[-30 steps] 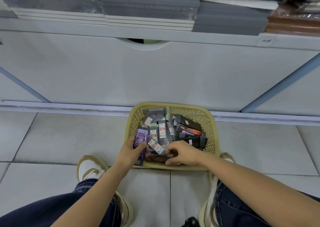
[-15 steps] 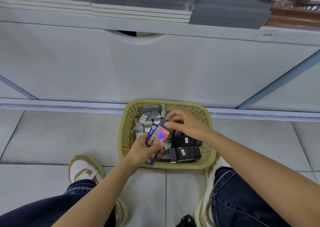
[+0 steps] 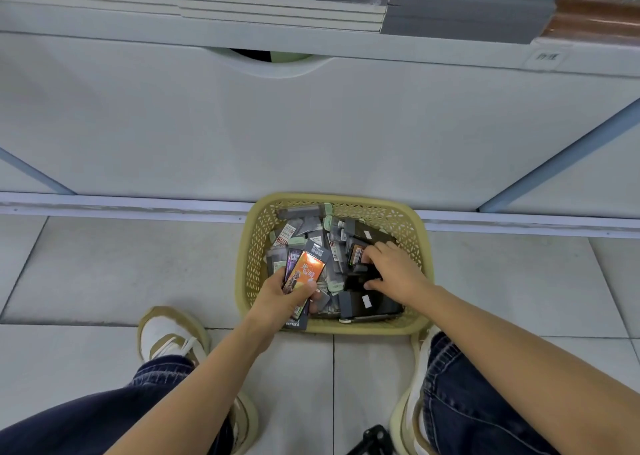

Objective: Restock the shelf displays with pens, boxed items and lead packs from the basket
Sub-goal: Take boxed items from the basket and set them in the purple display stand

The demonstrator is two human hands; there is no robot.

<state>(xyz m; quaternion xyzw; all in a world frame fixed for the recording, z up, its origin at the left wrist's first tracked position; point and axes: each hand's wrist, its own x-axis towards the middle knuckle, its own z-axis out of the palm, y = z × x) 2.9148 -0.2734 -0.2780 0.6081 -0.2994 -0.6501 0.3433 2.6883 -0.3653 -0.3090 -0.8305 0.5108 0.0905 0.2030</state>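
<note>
Pulling stock from the basket (image 3: 244,281); early in the job, I'd say.
My left hand (image 3: 277,298) has its fingers clamped on a few packs, orange pack (image 3: 304,274) on top, over the basket's near-left corner. My right hand (image 3: 394,271) fingers curl round a black box (image 3: 360,279) inside. The basket sits on the floor, mostly full, below the shelf (image 3: 311,47); shelving is all ahead.

So the basket (image 3: 242,281) sits on the floor tiles (image 3: 104,274) mid-frame, right up against the base of the shelf unit (image 3: 311,125) behind it. Stacked books (image 3: 277,4) lie on the shelf along the top edge. The left hand (image 3: 277,302) holds a few packs (image 3: 304,274) over the basket's lower left corner. The right hand (image 3: 394,271) is inside on the right, round a box (image 3: 360,279). One shoe (image 3: 169,336) sits lower left of the basket
</note>
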